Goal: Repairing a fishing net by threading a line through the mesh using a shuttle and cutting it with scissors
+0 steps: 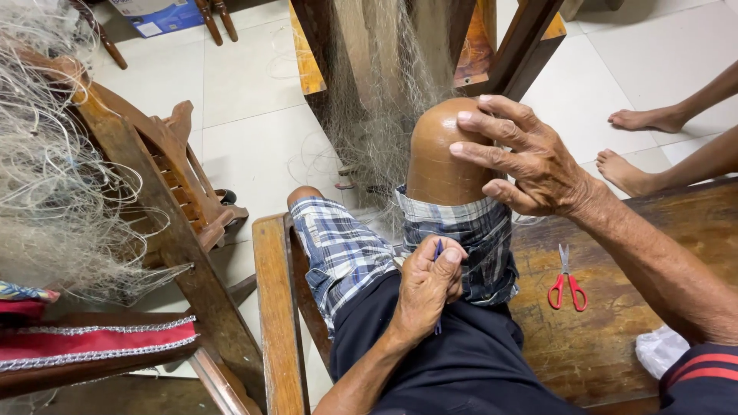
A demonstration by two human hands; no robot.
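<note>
The left hand (pixel 427 286) rests on the person's thigh, fingers closed around a thin blue tool (pixel 437 250). The right hand (pixel 530 157) lies open on the raised knee (pixel 440 154) (fishing net (pixel 384 92) draped there). Red scissors (pixel 566 283) lie on the desk (pixel 615 307).

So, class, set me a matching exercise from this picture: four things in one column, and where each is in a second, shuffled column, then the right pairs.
Things:
1. Red-handled scissors
2. Right hand
3. Left hand
4. Fishing net

Places:
A. Resting on the raised knee
B. Heaped over the wooden chair on the left
C. Lying on the wooden bench
D. On the thigh, pinching a thin blue tool

Pairs: 1-C, 2-A, 3-D, 4-B
</note>
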